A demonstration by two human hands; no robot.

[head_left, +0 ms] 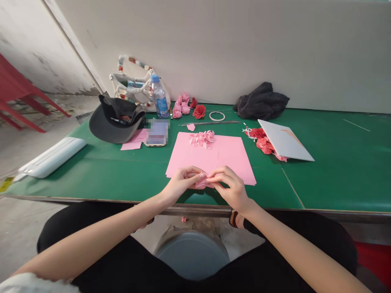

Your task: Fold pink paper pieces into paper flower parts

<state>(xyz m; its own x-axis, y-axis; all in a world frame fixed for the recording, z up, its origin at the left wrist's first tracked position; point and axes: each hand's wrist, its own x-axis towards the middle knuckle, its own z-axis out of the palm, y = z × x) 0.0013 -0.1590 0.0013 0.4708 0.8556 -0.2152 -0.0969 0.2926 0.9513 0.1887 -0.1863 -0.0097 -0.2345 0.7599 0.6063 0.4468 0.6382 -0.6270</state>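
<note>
On my feed, the left hand [183,183] and right hand [230,189] pinch narrowly on a folded pink paper piece [203,183] over the pink sheet [232,156]. A heap of folded pieces [202,139] lies finished there, with paper flowers [181,106] beyond.

Hands, two: left hand [181,183], right hand [229,188], both pinching one folded pink paper piece [201,183]; pink paper sheets [189,156] lying beneath, count unreadable; one water bottle [159,97] standing; one dark cap [114,122] resting; one blurred phone [157,132] lying; one white board [284,140] leaning; one wire coil [217,116] lying; pink paper flowers [181,105] clustering, count unreadable; red paper rose [198,111], one standing apart.
</note>
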